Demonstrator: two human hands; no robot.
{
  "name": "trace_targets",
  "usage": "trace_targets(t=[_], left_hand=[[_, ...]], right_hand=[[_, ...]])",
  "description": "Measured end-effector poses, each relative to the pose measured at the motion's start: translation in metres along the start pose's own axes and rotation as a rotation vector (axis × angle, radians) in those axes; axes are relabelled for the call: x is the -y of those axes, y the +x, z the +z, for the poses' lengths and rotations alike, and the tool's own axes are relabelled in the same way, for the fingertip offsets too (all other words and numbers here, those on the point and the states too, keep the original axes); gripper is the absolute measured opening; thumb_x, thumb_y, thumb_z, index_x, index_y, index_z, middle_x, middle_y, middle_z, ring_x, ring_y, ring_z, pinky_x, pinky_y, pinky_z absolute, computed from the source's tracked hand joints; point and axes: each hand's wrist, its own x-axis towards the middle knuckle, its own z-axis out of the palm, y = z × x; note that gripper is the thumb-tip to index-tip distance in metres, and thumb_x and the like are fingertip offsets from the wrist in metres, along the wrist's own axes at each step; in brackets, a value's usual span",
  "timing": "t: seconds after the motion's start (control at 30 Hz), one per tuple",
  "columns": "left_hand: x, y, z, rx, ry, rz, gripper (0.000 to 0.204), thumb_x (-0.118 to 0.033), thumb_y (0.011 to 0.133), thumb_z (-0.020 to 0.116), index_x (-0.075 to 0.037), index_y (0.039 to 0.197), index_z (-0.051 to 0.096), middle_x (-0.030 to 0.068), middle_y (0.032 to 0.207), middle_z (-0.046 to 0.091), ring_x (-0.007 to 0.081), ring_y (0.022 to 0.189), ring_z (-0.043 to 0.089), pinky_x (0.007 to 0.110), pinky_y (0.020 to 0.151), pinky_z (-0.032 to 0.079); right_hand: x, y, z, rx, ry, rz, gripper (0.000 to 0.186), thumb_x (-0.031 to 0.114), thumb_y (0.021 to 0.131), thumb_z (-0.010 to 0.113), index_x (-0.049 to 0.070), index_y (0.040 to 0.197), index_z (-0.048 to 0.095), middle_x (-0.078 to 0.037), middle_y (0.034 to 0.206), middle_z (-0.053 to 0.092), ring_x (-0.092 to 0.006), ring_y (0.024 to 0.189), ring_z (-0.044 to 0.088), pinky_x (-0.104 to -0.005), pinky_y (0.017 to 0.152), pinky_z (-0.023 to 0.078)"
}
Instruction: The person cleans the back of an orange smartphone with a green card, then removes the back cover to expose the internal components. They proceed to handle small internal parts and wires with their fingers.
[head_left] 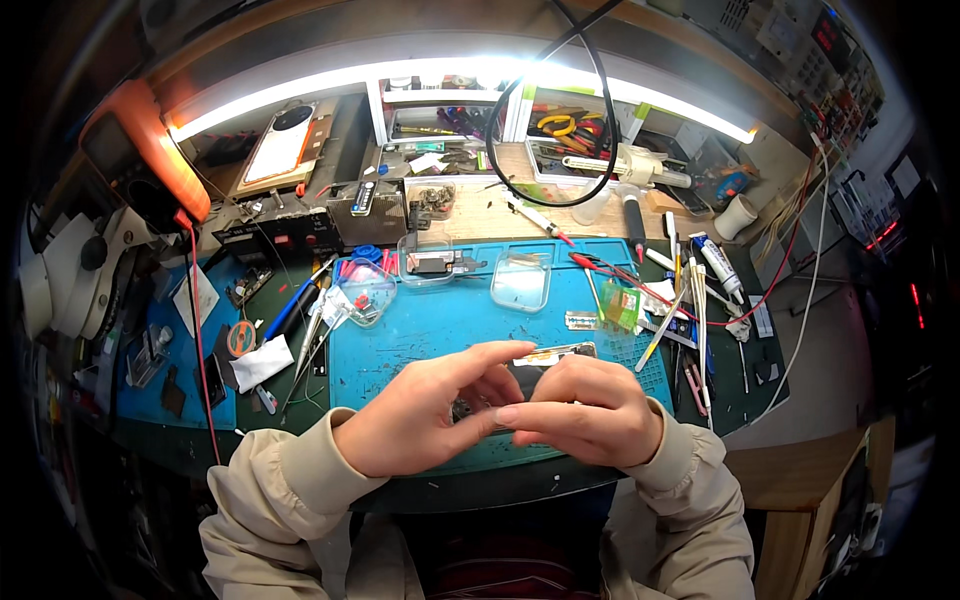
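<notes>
- The dark green bench mat (175,440) is the widest thing; on its middle lies a blue work mat (450,328), and the hands are above the near part of this blue mat.
- A long bright strip light (270,102) runs across the back; a black cable (490,140) makes a loop in front of it.
- An orange-cased instrument (165,150) stands at the far left; a red cable goes down from it.
- The left hand (420,400) comes from a beige sleeve (265,490); its fingers are bent in an arch, the thumb points to the right, and a narrow space is left between thumb and forefinger; I cannot tell if it grips anything.
- The right hand (595,410) faces it, with fingers folded and pointing to the left; its fingertips are at the left thumb; whether something is pinched there, I cannot tell.
- A flat dark device (556,353) with a shiny edge is under and between the two hands; only its far part shows clearly, the rest is covered by the fingers.
- A square clear box (521,283) is behind the hands, on the blue mat; a rounded clear box (366,293) with small red pieces is to its left.
- A small metal blade (580,320) lies beyond the right hand.
</notes>
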Motion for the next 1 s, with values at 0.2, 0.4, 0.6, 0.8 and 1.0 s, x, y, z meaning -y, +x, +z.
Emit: trace_targets(t=[0.2,0.4,0.6,0.8,1.0], left_hand=[[0.001,0.004,0.011,0.014,-0.052,0.054,0.073,-0.002,0.092,0.072,-0.005,0.157,0.038,0.0160,0.142,0.060,0.0231,0.117,0.067,0.035,0.097,0.054],[0.011,0.011,0.020,-0.109,0.218,0.066,0.079,-0.004,0.091,0.076,-0.007,0.158,0.035,0.0100,0.104,0.066,0.0199,0.088,0.067,0.033,0.079,0.055],[0.018,0.011,0.016,-0.062,0.033,0.119,0.079,-0.008,0.089,0.078,-0.010,0.157,0.038,0.0103,0.100,0.066,0.0227,0.082,0.064,0.034,0.079,0.055],[0.009,0.015,0.019,-0.074,0.125,0.078,0.071,-0.004,0.092,0.073,-0.006,0.154,0.040,0.0116,0.104,0.066,0.0232,0.082,0.065,0.035,0.079,0.055],[0.014,0.012,0.013,-0.054,0.224,0.126,0.072,-0.007,0.091,0.075,-0.004,0.153,0.040,0.0121,0.104,0.066,0.0249,0.079,0.064,0.036,0.073,0.053]], right_hand=[[0.005,0.004,0.000,0.013,0.087,0.104,0.054,0.003,0.077,0.080,0.011,0.130,0.071,-0.007,0.090,0.065,-0.0209,0.074,0.063,-0.0339,0.068,0.053],[0.003,0.006,0.002,0.018,0.045,0.100,0.056,-0.001,0.084,0.073,0.007,0.138,0.064,-0.010,0.098,0.065,-0.0268,0.087,0.065,-0.0378,0.078,0.053],[0.007,0.003,0.000,0.015,0.351,0.344,0.057,-0.006,0.085,0.072,0.002,0.139,0.060,-0.012,0.103,0.066,-0.0277,0.092,0.067,-0.0368,0.079,0.058],[0.004,0.003,0.005,-0.006,0.104,0.195,0.056,-0.002,0.083,0.076,0.003,0.137,0.063,-0.012,0.102,0.066,-0.0259,0.087,0.066,-0.0358,0.076,0.056],[0.009,0.008,0.006,-0.025,0.089,0.166,0.052,-0.001,0.084,0.075,0.005,0.135,0.065,-0.011,0.100,0.065,-0.0250,0.084,0.065,-0.0358,0.074,0.055]])
